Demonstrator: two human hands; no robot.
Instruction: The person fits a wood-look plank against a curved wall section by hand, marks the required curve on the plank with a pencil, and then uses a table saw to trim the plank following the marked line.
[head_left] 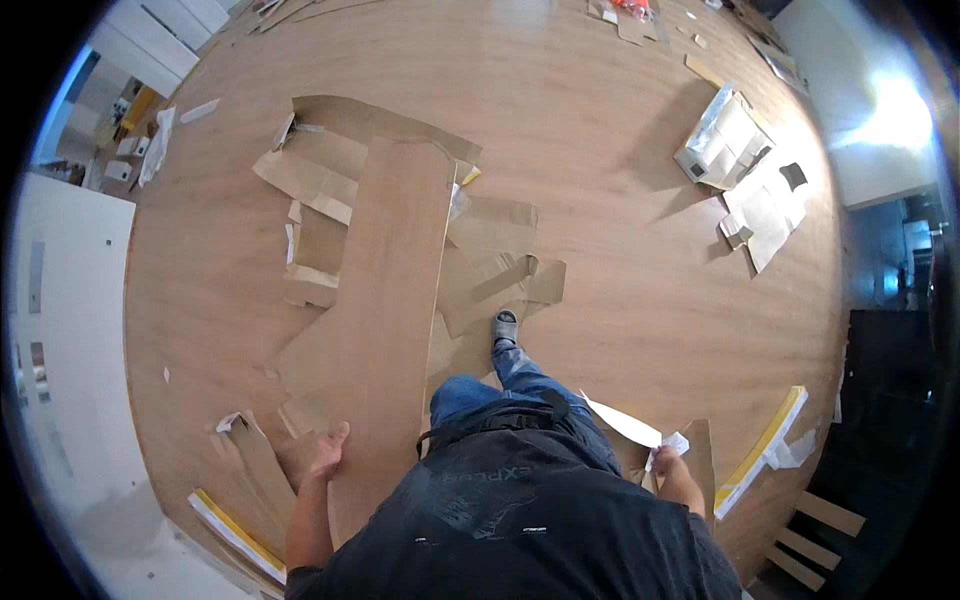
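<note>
A long brown wood-look board lies on crumpled, flattened cardboard and stretches away from me. My left hand is at its left edge, fingers stretched out and not wrapped round anything; contact with the board cannot be made out. On my other side, my right hand is closed on a thin white sheet. One long pointed end of the sheet reaches forward and left, and a crumpled bit sticks up by the fingers. Below that hand lies a brown cardboard piece, partly hidden by my arm.
White-and-yellow strips lie at right and left. An opened carton and flattened cardboard lie far right. White panels line the left side. My slippered foot is beside the cardboard.
</note>
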